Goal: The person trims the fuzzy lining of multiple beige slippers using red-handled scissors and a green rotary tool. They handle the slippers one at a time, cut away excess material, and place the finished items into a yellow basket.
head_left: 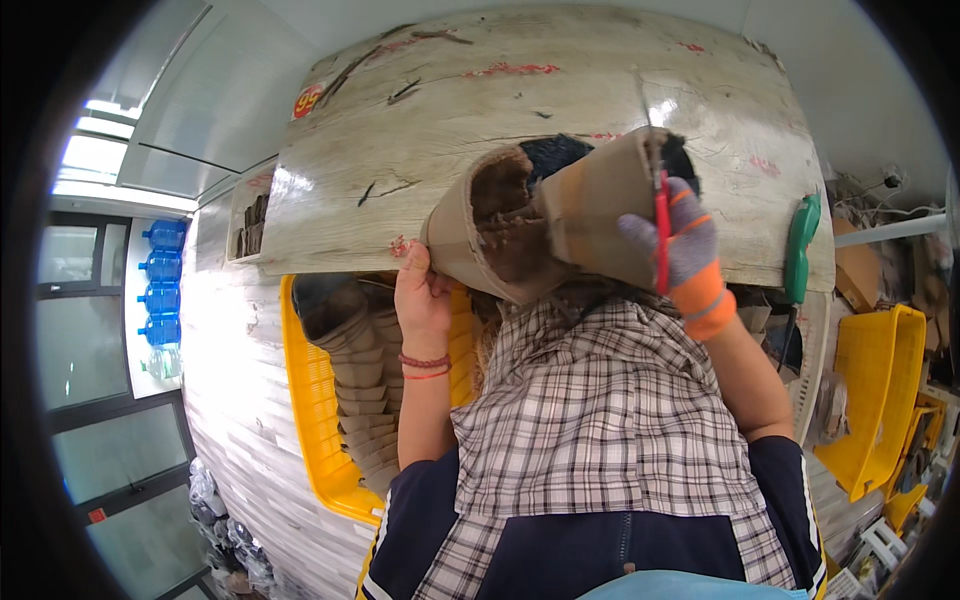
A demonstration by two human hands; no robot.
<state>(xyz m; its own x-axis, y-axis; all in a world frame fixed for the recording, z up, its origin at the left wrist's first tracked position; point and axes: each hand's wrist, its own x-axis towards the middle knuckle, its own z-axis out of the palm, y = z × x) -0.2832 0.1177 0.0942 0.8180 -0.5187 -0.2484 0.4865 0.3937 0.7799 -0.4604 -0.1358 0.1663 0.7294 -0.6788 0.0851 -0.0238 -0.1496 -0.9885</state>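
Two tan, tube-shaped pieces with dark brown fuzzy lining, like boot shafts, stand side by side at the near edge of the worn wooden table. My bare left hand pinches the lower left edge of the left tan piece. My right hand, in a grey and orange glove, is closed round a red-handled tool with a long thin metal tip pointing away from me. That tool lies across the right tan piece. Whether its tip touches the lining is unclear.
A yellow crate at my left holds stacked tan pieces. A green-handled tool with a dark cord sits at the table's right edge. Dark scraps and red marks are on the tabletop. Another yellow crate stands at right.
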